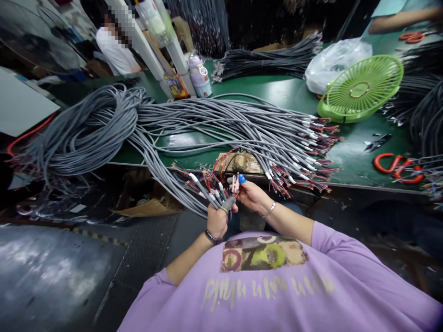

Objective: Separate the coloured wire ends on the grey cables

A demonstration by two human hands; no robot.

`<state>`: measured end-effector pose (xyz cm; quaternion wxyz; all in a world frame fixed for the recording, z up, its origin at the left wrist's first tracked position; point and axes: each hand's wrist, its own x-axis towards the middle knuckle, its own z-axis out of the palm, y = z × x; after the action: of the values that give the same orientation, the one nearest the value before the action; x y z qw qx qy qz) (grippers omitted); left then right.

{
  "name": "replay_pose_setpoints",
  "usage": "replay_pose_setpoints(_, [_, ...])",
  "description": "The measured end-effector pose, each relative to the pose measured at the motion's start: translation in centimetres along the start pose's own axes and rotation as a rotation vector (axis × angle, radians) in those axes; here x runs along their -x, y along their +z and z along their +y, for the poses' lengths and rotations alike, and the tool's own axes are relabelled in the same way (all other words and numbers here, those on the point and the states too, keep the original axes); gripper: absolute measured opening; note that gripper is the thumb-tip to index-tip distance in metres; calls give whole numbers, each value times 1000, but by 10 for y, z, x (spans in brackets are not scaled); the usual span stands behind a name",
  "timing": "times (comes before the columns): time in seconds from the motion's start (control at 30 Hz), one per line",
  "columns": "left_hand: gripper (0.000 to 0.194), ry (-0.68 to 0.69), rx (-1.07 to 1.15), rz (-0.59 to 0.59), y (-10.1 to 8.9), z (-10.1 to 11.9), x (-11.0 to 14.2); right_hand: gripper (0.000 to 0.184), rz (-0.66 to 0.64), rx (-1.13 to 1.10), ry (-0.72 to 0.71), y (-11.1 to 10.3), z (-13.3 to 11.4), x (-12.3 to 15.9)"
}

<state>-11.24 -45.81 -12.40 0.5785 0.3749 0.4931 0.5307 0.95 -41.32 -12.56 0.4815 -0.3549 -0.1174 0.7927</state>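
My left hand [217,220] is closed around a bunch of grey cables [173,186], just in front of the table edge. A grey cover is on one of its fingers. White sleeves and thin coloured wires [209,177] stick out of the bunch above that hand. My right hand [255,198], with a blue cover on a fingertip, pinches a small pale pink clip-like piece [235,184] at the wire ends. The exact kind of this piece is too small to tell. Behind both hands, a brownish taped block [242,162] sits at the table edge.
A large pile of grey cables [194,110] spans the green table [277,92], coiled at left [86,129]. To the right are a green fan [360,90], a plastic bag [337,62] and orange-handled scissors [398,168]. A bottle [200,76] stands behind. Other people are at the back.
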Motion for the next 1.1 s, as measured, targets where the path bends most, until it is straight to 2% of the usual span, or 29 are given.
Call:
replay_pose_setpoints(0.37, [19, 29, 38, 22, -8, 7, 17, 53, -76, -5, 133, -11, -2, 12])
replay_pose_setpoints(0.47, [17, 22, 79, 50, -8, 10, 18, 47, -98, 25, 127, -8, -8, 12])
replay_pose_setpoints(0.67, [17, 46, 76, 76, -2, 12, 11, 25, -98, 105, 40, -7, -10, 11])
replay_pose_setpoints(0.87, [21, 50, 46, 67, 0, 6, 7, 35, -16, 148, 46, -1, -9, 12])
replay_pose_setpoints(1.1, [23, 46, 43, 75, -1, 3, 5, 31, 63, 64, 46, 6, -10, 9])
